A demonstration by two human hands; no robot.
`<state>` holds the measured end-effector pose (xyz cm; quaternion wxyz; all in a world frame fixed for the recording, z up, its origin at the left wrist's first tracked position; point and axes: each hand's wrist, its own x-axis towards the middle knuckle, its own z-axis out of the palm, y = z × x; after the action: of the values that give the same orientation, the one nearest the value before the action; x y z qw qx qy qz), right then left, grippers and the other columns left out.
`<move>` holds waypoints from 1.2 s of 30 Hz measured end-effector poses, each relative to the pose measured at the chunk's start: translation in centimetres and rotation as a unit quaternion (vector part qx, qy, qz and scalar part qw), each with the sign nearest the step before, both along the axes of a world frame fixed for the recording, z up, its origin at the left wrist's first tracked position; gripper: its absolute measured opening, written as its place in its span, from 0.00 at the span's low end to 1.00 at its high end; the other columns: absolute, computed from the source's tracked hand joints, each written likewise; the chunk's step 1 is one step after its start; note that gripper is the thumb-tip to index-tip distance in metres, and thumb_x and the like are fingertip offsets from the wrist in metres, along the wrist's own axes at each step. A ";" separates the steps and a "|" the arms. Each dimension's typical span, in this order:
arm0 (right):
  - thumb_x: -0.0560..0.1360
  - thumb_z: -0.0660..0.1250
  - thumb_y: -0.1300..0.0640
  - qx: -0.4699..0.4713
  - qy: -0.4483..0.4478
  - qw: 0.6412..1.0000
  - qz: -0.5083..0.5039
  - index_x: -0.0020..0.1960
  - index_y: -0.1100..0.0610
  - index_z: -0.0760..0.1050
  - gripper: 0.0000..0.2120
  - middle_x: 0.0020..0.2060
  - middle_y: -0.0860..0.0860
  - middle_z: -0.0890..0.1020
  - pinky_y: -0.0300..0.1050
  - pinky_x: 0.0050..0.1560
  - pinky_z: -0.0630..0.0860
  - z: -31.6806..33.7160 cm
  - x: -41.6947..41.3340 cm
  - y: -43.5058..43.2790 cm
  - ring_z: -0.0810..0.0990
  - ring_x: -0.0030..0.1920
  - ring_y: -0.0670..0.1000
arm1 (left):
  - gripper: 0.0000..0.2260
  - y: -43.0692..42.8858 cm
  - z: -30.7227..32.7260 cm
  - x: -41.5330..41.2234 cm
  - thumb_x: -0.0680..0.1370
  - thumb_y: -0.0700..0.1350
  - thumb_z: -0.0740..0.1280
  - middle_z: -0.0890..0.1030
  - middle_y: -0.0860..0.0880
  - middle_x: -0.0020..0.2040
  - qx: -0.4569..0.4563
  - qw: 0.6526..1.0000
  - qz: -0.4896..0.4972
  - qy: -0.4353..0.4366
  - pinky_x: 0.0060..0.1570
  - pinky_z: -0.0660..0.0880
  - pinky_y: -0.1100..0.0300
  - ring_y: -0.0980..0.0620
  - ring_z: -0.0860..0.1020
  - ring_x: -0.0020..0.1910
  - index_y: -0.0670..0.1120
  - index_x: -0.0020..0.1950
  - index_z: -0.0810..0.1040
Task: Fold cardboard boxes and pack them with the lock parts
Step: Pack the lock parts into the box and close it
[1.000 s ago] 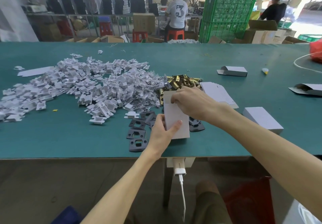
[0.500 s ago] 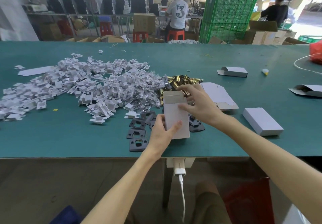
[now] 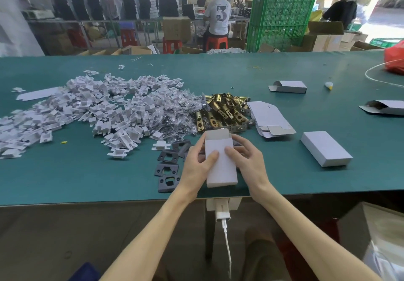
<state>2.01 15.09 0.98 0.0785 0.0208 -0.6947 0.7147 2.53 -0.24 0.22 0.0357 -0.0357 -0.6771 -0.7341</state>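
Note:
A small white cardboard box (image 3: 220, 167) stands over the near table edge with its top flap open. My left hand (image 3: 197, 162) grips its left side, thumb across the front. My right hand (image 3: 247, 160) grips its right side, thumb on the front too. Just beyond lie brass latch parts (image 3: 223, 111) in a heap. Dark strike plates (image 3: 167, 169) lie to the left of the box, partly hidden by my left hand. Bagged screws (image 3: 172, 117) and white plastic inserts (image 3: 87, 110) spread further left.
A stack of flat box blanks (image 3: 271, 119) lies right of the brass parts. A closed white box (image 3: 325, 148) sits at the right. Two part-folded boxes (image 3: 288, 86) (image 3: 384, 107) lie further back. The green table (image 3: 65, 182) ends just below my hands. People work in the background.
My right hand has left the box's open top and come down to grip its right side. The left hand keeps its hold; the box has barely moved.

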 end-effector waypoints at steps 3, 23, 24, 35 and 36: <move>0.78 0.72 0.54 0.023 0.008 1.000 -0.008 0.67 0.49 0.77 0.17 0.49 0.53 0.84 0.47 0.45 0.84 -0.5 0.4 0.3 0.85 0.48 0.52 | 0.26 -0.3 -0.2 -0.1 0.81 0.45 0.71 0.81 0.47 0.65 0.015 1.000 -0.008 -0.018 0.48 0.84 0.54 0.49 0.84 0.56 0.52 0.79 0.70; 0.79 0.71 0.53 0.018 0.007 0.999 0.041 0.53 0.38 0.80 0.10 0.47 0.44 0.85 0.42 0.43 0.82 -0.8 0.4 0.4 0.84 0.48 0.51 | 0.07 -0.8 -0.5 -0.5 0.82 0.45 0.70 0.84 0.38 0.57 0.043 0.998 0.005 -0.050 0.62 0.75 0.30 0.41 0.81 0.53 0.43 0.58 0.82; 0.79 0.71 0.53 0.017 0.005 0.999 0.045 0.54 0.39 0.80 0.09 0.47 0.44 0.85 0.43 0.43 0.82 -0.8 0.4 0.4 0.84 0.48 0.52 | 0.08 -0.8 -0.3 -0.5 0.81 0.47 0.70 0.84 0.39 0.57 0.045 0.998 -0.004 -0.050 0.61 0.75 0.32 0.42 0.82 0.53 0.44 0.58 0.83; 0.76 0.75 0.49 0.009 -0.022 0.999 0.035 0.65 0.52 0.70 0.22 0.50 0.50 0.85 0.44 0.44 0.83 -1.0 0.2 0.1 0.86 0.49 0.48 | 0.16 -1.2 -0.1 -0.3 0.82 0.41 0.68 0.83 0.47 0.65 0.095 0.994 -0.050 -0.018 0.58 0.81 0.43 0.44 0.82 0.57 0.55 0.68 0.82; 0.75 0.74 0.47 0.017 -0.027 0.999 0.036 0.65 0.52 0.69 0.24 0.50 0.50 0.85 0.45 0.45 0.83 -1.0 0.2 0.0 0.86 0.49 0.49 | 0.17 -1.1 -0.1 -0.3 0.82 0.41 0.69 0.83 0.47 0.65 0.102 0.994 -0.041 -0.017 0.58 0.80 0.43 0.44 0.81 0.57 0.56 0.68 0.82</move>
<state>2.19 15.13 0.01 0.0335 0.0278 -0.7077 0.7051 2.25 -1.38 0.10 -0.0024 -0.0465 -0.5975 -0.8005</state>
